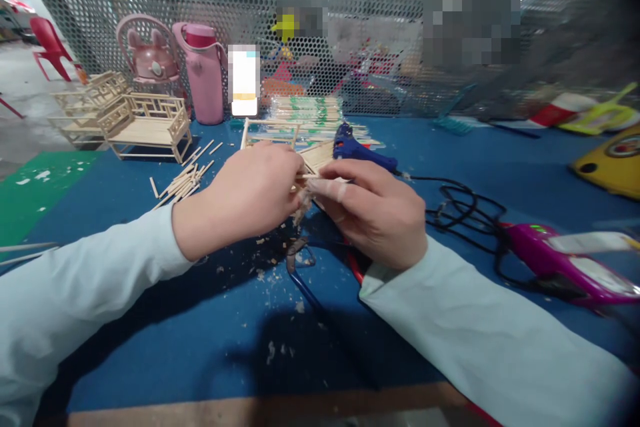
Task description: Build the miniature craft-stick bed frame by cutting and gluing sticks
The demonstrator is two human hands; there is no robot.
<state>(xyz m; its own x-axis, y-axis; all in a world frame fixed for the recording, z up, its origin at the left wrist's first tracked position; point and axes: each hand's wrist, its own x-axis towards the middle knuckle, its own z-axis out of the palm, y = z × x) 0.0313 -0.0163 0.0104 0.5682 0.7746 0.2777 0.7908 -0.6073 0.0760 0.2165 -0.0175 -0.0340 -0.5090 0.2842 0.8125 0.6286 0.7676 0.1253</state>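
My left hand is closed at the near side of a small wooden stick frame, its fingertips mostly hidden behind the hand. My right hand, with whitish tape or film on a finger, pinches a thin wooden stick close to the left fingertips. Just beyond the right hand lies a blue glue gun. Beneath both hands, cutting pliers rest on the blue table among wood crumbs; one handle is blue, the other red and partly covered by the right hand.
Loose cut sticks lie left of my hands, before a finished miniature wooden bench. A pink bottle, a lit phone and bagged sticks stand or lie behind. Black cable and a purple device are at right.
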